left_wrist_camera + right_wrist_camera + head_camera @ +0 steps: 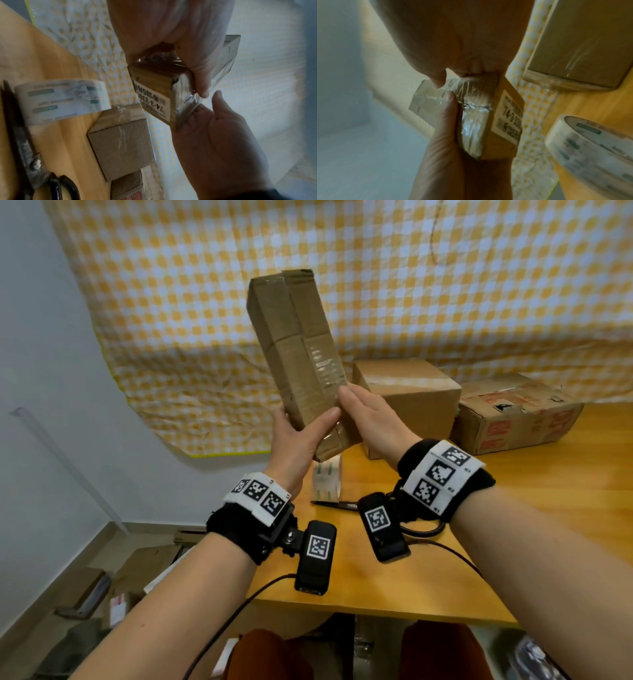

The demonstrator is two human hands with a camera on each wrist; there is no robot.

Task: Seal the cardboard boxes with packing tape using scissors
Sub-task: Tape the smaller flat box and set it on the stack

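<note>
A long narrow cardboard box is held up in the air, tilted, with clear tape shining on its lower part. My left hand grips its lower end from the left, thumb across the front. From the right, my right hand holds the same end, its fingers behind the box. In the left wrist view the box shows a white printed label, with my left hand above and my right hand below. The right wrist view shows crinkled tape on the box's end. The tape roll and black scissors lie on the wooden table.
A taped brown box and a larger worn box with red print stand at the back of the table. A yellow checked cloth hangs behind. Flattened cardboard and clutter lie on the floor to the left.
</note>
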